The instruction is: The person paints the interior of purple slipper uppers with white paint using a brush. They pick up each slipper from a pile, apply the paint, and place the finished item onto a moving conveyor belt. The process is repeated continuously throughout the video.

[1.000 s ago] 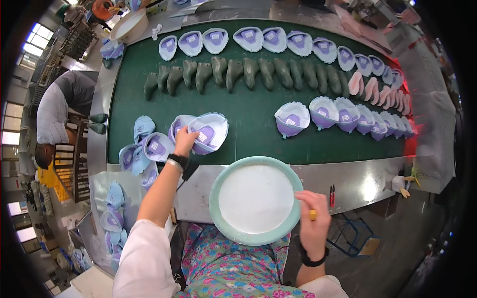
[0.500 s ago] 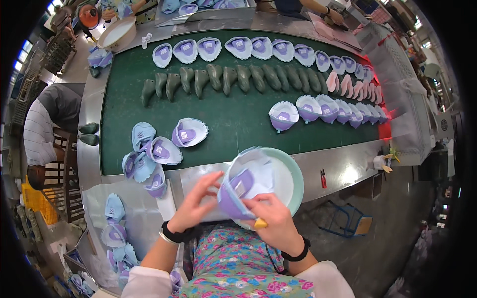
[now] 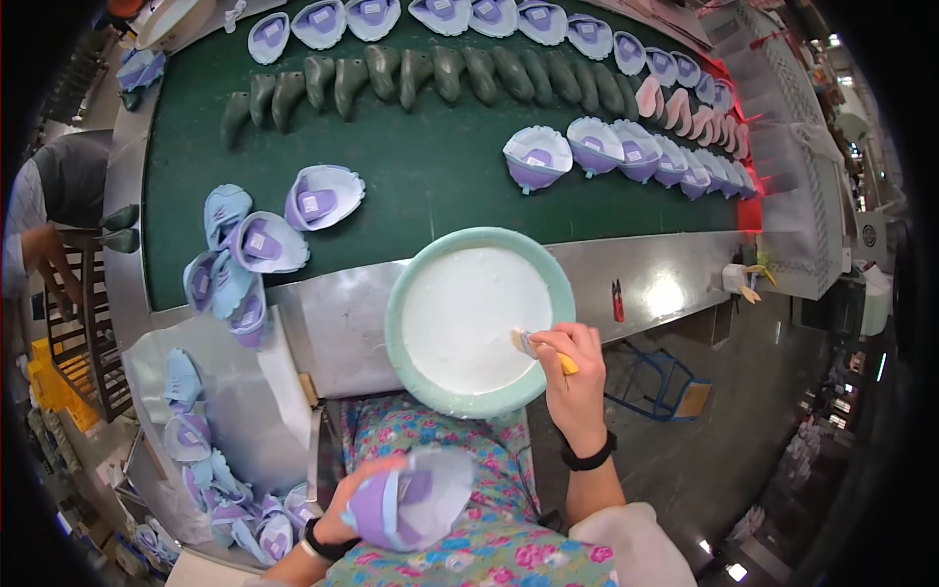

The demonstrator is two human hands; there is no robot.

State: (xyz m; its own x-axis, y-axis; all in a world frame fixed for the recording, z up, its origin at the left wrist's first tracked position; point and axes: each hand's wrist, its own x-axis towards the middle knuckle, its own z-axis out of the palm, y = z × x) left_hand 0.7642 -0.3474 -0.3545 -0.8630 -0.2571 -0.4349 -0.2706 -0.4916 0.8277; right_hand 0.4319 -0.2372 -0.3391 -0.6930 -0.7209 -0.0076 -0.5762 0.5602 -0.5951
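While the right hand [image 3: 575,377] pinches a small brush [image 3: 565,363] over the bowl [image 3: 395,328], the left hand [image 3: 340,511] holds a shoe upper [image 3: 416,504] low, in front of the floral apron [image 3: 533,538]. Right grip: closed, thumb and fingers around the yellow handle, bristles pointing left above white liquid [image 3: 469,308]; contact with liquid, can't tell. Left grip: closed on the upper's left side, fingers partly hidden and blurred. Held upper is purple and pale blue, tilted, pale lining facing right, well apart from the brush.

Bowl is round, pale green, at the near metal edge of the counter [image 3: 411,196], between the two hands and farther out than the left one. Left of it, several overlapping uppers [image 3: 233,284] in a cluster, one more upper [image 3: 325,196] just beside them on the green top. More uppers [image 3: 220,479] piled on the lower left surface. Right side: row of uppers [image 3: 536,157], pale linings up. Behind that, dark green shoe lasts [image 3: 416,78] in a line, then pink foot-shaped pieces [image 3: 677,110] at the right end. Far row: more uppers [image 3: 489,15]. Red-handled tool [image 3: 617,300] lies right of the bowl, on bare metal. Blue-framed stool [image 3: 657,383] on the floor, right. Another person [image 3: 73,176] at far left, beside a slatted wooden rack [image 3: 83,333].
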